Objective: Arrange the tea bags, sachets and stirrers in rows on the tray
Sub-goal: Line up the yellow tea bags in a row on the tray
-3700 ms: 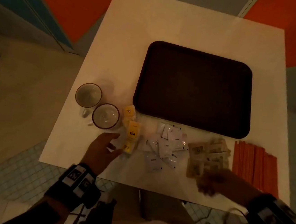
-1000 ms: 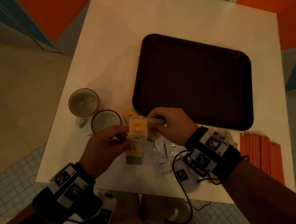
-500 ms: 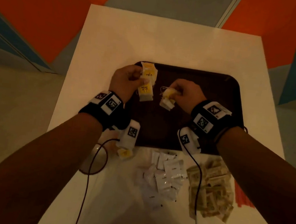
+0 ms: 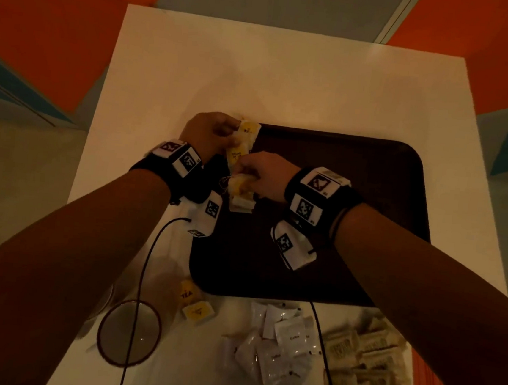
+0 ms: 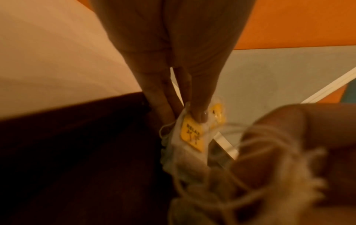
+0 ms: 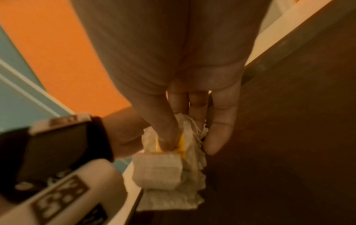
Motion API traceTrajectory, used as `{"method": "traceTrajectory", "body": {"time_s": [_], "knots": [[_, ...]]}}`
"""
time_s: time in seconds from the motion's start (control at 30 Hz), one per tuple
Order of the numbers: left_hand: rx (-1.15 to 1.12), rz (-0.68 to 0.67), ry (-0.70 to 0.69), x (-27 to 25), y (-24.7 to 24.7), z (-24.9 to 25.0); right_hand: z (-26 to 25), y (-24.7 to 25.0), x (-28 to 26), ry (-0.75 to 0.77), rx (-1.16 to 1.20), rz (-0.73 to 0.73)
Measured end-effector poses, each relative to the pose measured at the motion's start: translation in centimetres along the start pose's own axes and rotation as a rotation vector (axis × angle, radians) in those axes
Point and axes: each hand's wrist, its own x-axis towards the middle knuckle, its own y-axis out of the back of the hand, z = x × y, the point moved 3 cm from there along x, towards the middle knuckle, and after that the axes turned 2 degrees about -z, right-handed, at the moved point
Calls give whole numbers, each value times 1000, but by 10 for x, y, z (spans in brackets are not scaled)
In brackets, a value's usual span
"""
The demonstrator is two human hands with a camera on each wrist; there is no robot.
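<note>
Yellow-tagged tea bags (image 4: 242,141) hang from the left hand (image 4: 208,133), whose thumb and fingers (image 5: 198,112) pinch them at the top over the far left corner of the dark brown tray (image 4: 354,202); one tag reads RELAX in the left wrist view. Just beside it the right hand (image 4: 263,174) grips a second bunch of tea bags (image 4: 240,191), thumb pressed onto a yellow tag with the fingers curled behind, strings trailing; this bunch hangs above the tray's left edge, and whether it touches the tray I cannot tell. Both bunches are near each other, the hands almost meeting. Two more yellow tea bags (image 4: 194,303) lie on the white table (image 4: 288,80) just beside the tray's near left corner; a cup (image 4: 129,332) stands to their left. White sachets (image 4: 275,346) lie in a loose heap near the tray's front edge; brown sachets (image 4: 363,361) are piled to their right; orange stirrers (image 4: 426,382) lie at the far right, partly hidden by the right forearm.
</note>
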Motion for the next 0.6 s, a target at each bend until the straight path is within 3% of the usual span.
{"method": "traceTrajectory", "body": {"time_s": [0.2,0.43,0.6], "knots": [[263,2,-46,-16,17,-7,2,2,13,18,29,189],[298,-114,-46,-57,1,-9,7,-15,4,73,206,457],[345,-40,-25,-61,-8,-10,15,-22,-4,-20,298,530]]}}
